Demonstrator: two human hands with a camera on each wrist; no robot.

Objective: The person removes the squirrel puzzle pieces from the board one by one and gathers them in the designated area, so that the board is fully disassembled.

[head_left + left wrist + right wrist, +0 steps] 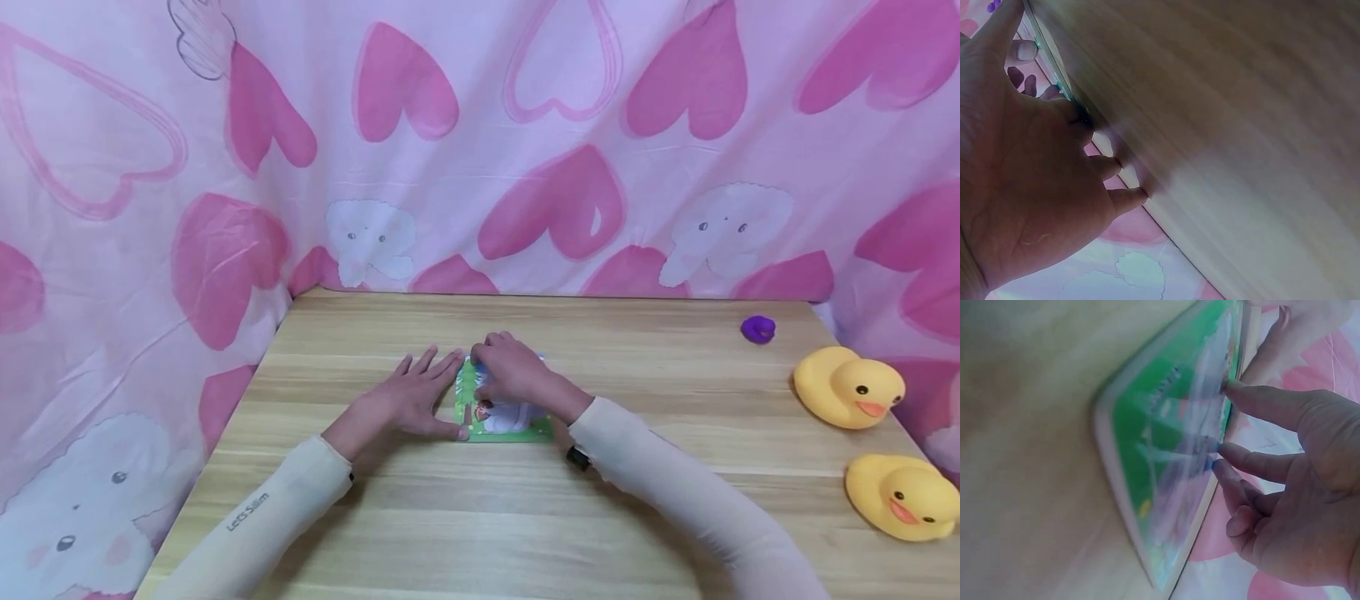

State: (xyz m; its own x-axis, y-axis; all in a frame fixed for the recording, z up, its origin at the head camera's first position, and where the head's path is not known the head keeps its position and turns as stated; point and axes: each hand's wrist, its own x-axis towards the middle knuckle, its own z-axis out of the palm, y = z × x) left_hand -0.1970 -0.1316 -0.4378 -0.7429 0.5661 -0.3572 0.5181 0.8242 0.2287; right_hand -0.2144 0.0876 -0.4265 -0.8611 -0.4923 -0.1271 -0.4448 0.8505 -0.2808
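Observation:
A small flat picture board (510, 435) with a green border, rounded corners and a pale printed figure lies on the wooden table. My left hand (411, 398) is spread palm down at its left side, with thumb and index fingertip right at the board's edge. Over the upper part of the board is my right hand (517, 371), covering some of the picture. In the right wrist view, the thumb and two fingers of that hand (1310, 481) touch the glossy picture surface (1172, 444), thumb apart from the fingers. Its other fingers curl inward.
Two yellow rubber ducks (847, 387) sit along the table's right side. Behind them lies a small purple ring-shaped thing (758, 329). A pink curtain (525, 208) with hearts hangs around the back and sides of the wooden table (480, 508).

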